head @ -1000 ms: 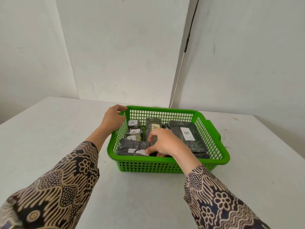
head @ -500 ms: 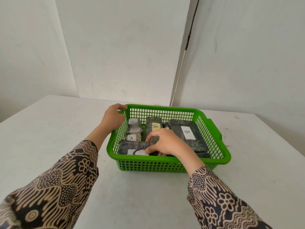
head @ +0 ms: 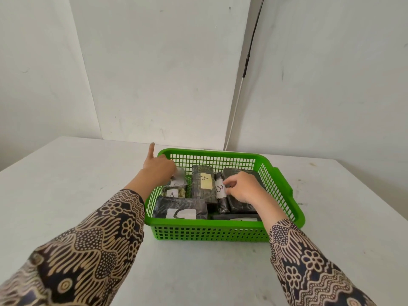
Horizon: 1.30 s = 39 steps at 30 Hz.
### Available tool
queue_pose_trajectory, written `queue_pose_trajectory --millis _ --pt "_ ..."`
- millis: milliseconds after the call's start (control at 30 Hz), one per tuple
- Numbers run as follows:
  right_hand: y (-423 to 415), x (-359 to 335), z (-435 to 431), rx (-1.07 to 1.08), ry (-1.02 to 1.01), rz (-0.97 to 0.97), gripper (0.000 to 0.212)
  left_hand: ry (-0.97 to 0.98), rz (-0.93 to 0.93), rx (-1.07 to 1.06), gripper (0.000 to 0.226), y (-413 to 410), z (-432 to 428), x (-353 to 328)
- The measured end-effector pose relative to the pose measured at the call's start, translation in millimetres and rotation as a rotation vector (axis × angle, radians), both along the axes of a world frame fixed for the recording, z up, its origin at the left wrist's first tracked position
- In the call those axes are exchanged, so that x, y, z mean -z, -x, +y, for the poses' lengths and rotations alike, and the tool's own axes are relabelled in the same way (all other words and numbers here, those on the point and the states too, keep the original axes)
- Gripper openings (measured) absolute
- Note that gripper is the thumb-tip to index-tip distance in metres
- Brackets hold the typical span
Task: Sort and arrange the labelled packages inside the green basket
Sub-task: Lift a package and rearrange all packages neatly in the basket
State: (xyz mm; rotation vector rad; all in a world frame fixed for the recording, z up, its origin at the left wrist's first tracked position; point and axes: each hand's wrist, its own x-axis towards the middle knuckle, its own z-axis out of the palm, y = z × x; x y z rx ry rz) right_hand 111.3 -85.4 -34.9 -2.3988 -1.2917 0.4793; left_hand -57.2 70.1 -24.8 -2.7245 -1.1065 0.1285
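Right hand: your right hand (head: 242, 188) curls over the right side of the green basket (head: 284, 195), fingertips pinching the narrow dark package with the B label (head: 220, 191), which stands between two larger bundles.
Left hand: your left hand (head: 159, 169) reaches in at the basket's far left corner, index finger pointing up, the other fingers pinching the top of a small silvery packet (head: 179, 176); how firmly it grips is hard to tell, as the hand hides the contact.
A package: the long dark package with a yellow A label (head: 204, 184) lies flat in the middle, just left of the B one.
Small A packet: a small packet labelled A (head: 173, 193) sits just below your left hand.
C package: the dark package marked C (head: 181, 209) lies across the near left corner.
Under your right hand: a large dark package (head: 240, 205) lies partly covered.
Basket: it rests on the white table (head: 66, 184), near the wall.
Sleeves: both your arms wear patterned batik sleeves (head: 88, 250).
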Motion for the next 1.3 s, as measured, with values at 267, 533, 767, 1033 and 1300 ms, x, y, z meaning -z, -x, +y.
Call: queue_pose_trajectory --millis 267,533,767,1033,1300 --pt "4.8 7.3 6.3 -0.070 0.185 -0.093 0.050 -0.008 0.060 -0.007 0.053 2.3 0.7 1.4" --pt "12.8 4.7 1.9 -0.112 -0.102 0.041 0.043 0.209 -0.339 0.101 0.019 11.5 0.2 -4.0" --pt "21.4 1.7 1.5 -0.197 -0.018 0.147 0.051 0.479 -0.120 0.213 0.030 23.8 -15.6 -14.2" --pt "47.9 -3.4 32.8 -0.343 -0.181 -0.015 0.034 0.472 -0.059 0.156 0.035 30.5 -11.4 -19.5" --pt "64.8 9.2 64.3 -0.317 -0.066 -0.132 0.026 0.487 -0.113 0.170 0.022 42.6 -5.1 -16.7"
